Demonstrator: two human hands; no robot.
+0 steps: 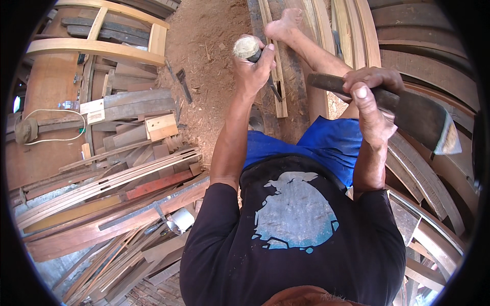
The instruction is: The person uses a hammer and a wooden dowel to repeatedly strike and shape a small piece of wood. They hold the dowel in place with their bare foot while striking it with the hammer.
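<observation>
My left hand (252, 69) is wrapped round a chisel (246, 47), whose pale, battered round butt faces up. Its dark narrow blade slants down to a light wooden strip (281, 108) with slots cut in it. Whether the tip touches the wood I cannot tell. To the right, my right hand (375, 97) grips a hatchet (426, 120) by its dark handle, raised above my leg. The hatchet's broad dark head points right, with a bright worn edge. My bare foot (286, 24) rests at the strip's far end.
Long planks (352, 35) lie beyond my leg. Curved boards (434, 66) are stacked at the right. On the left are a wooden frame (97, 46), piled offcuts (138, 102) and a white cup (181, 220). A dark metal tool (184, 85) lies on the sawdust-covered floor (204, 30).
</observation>
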